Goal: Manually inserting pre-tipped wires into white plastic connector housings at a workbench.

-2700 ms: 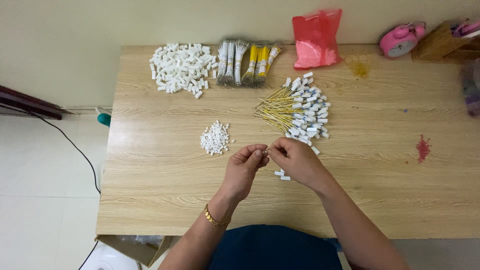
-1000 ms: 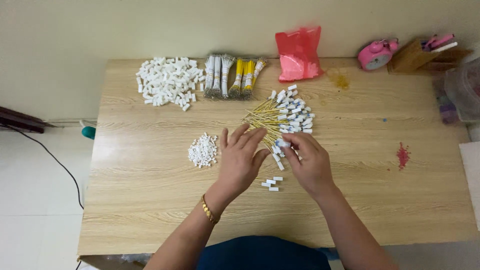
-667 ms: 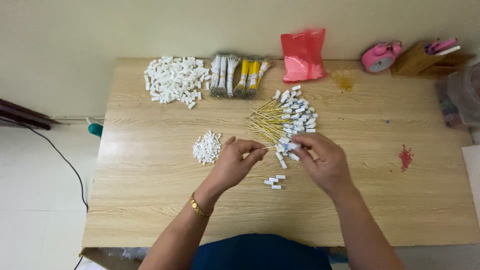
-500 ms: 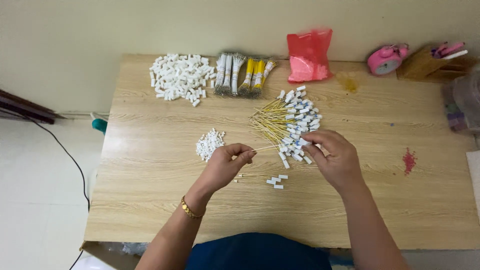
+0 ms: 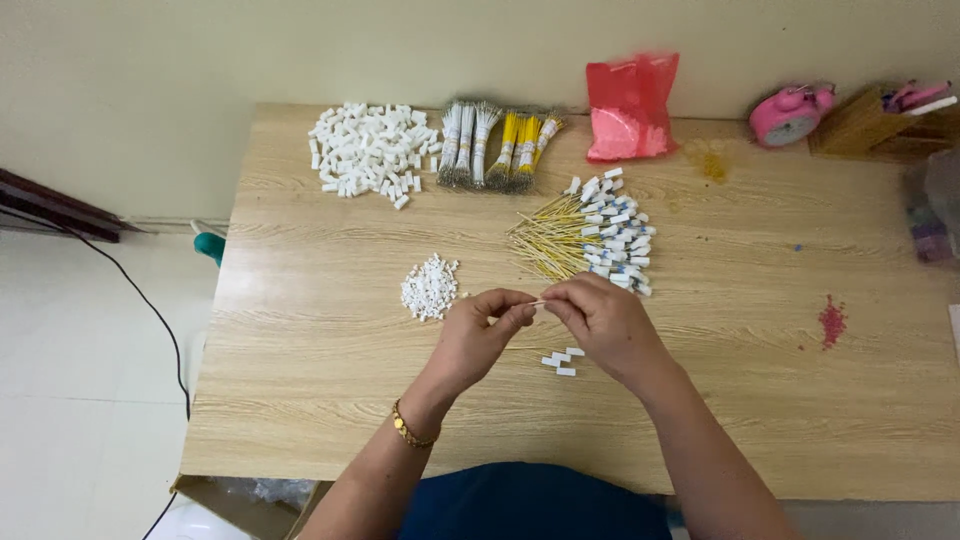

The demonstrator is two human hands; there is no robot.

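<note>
Both hands meet over the table's (image 5: 300,400) middle: the left hand (image 5: 478,335) and right hand (image 5: 605,325) pinch a thin yellow wire (image 5: 540,303) between fingertips. The finished wire pile (image 5: 590,235) lies at twelve o'clock. I'd keep the pinch near the wire's tip, hands steady.

Two hands work over the surface (image 5: 300,400): the left hand (image 5: 478,340) and the right hand (image 5: 608,325). Three loose white caps (image 5: 560,361) lie just below them. There are two heaps of white pieces, one large heap (image 5: 368,152) and one small heap (image 5: 430,287), too many to count. One fan of yellow wires (image 5: 585,236) lies there, plus one red bag (image 5: 630,107), one pink clock (image 5: 789,113) and one bracelet (image 5: 408,429).
</note>
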